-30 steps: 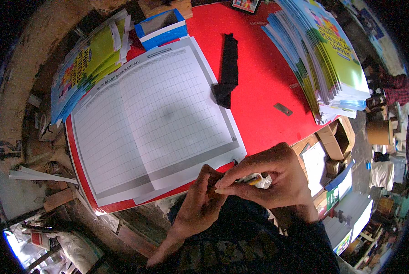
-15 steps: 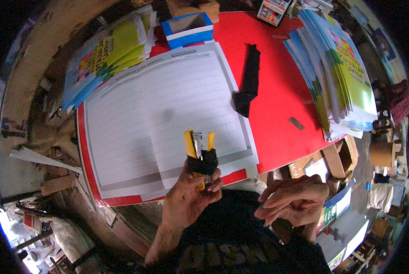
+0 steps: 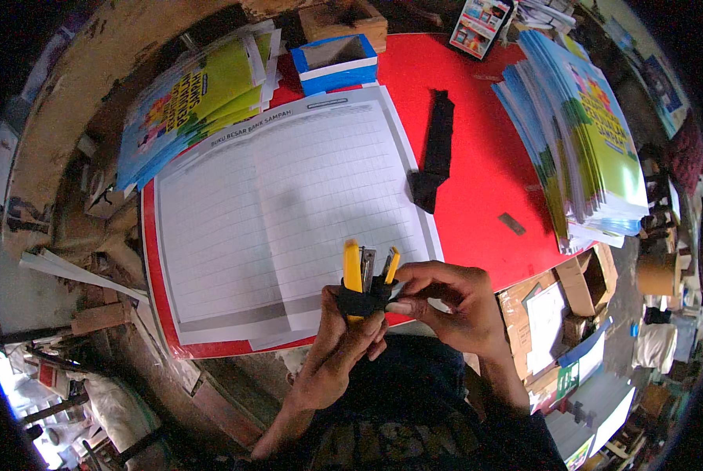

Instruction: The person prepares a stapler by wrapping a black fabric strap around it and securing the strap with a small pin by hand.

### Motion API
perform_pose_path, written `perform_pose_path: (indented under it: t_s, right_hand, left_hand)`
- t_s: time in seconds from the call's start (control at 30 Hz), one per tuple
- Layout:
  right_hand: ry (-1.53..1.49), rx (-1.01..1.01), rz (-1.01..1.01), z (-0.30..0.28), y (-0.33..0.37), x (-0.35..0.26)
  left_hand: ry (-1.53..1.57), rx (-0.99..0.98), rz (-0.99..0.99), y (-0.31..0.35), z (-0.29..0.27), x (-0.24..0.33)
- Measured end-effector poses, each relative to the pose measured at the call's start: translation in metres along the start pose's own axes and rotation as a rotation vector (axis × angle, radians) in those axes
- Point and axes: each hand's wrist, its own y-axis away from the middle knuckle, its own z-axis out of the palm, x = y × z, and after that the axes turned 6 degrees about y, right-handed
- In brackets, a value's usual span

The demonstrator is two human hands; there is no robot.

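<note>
Head view. Item: one yellow stapler-like tool (image 3: 353,271), metal strip between its yellow arms, black band (image 3: 359,301) around its middle; held up, arms pointing away from the wearer, in front of the lower edge of the ruled sheet. Left hand (image 3: 334,363): closed around the tool's near end. Right hand (image 3: 463,308): thumb and forefinger narrowed at the band's right edge; whether they grip it, cannot tell. Support: red table (image 3: 489,180). On it: large white ruled sheet (image 3: 233,212), creased down the middle; black strip (image 3: 439,137), folded at its near end, just beside the sheet's right edge; small dark flat piece (image 3: 512,224), farther right; blue-and-white open box (image 3: 337,77), at the far edge; booklet piles, left (image 3: 198,106) and right (image 3: 602,133).
</note>
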Motion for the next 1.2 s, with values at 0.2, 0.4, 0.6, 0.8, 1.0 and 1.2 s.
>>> perform_pose_path:
  t_s: [0.2, 0.4, 0.6, 0.8, 1.0, 1.2]
  right_hand:
    - [0.444, -0.023, -0.009, -0.007, 0.007, -0.034]
    - [0.321, -0.035, -0.062, 0.000, 0.024, -0.067]
    - [0.236, 0.133, -0.030, -0.004, 0.031, -0.065]
    - [0.209, 0.203, 0.039, -0.020, 0.038, -0.052]
    - [0.093, 0.312, 0.080, -0.017, 0.034, -0.043]
    - [0.100, 0.295, 0.167, -0.022, 0.034, -0.030]
  left_hand:
    - [-0.400, 0.017, 0.060, -0.003, -0.015, -0.002]
    - [-0.202, 0.019, 0.193, -0.007, -0.026, -0.020]
    - [-0.186, -0.020, 0.163, -0.008, -0.022, -0.017]
    - [0.143, -0.039, -0.027, 0.003, -0.010, 0.001]
    - [0.244, -0.066, -0.058, 0.001, -0.007, 0.000]
    - [0.572, -0.129, -0.064, -0.006, -0.014, -0.012]
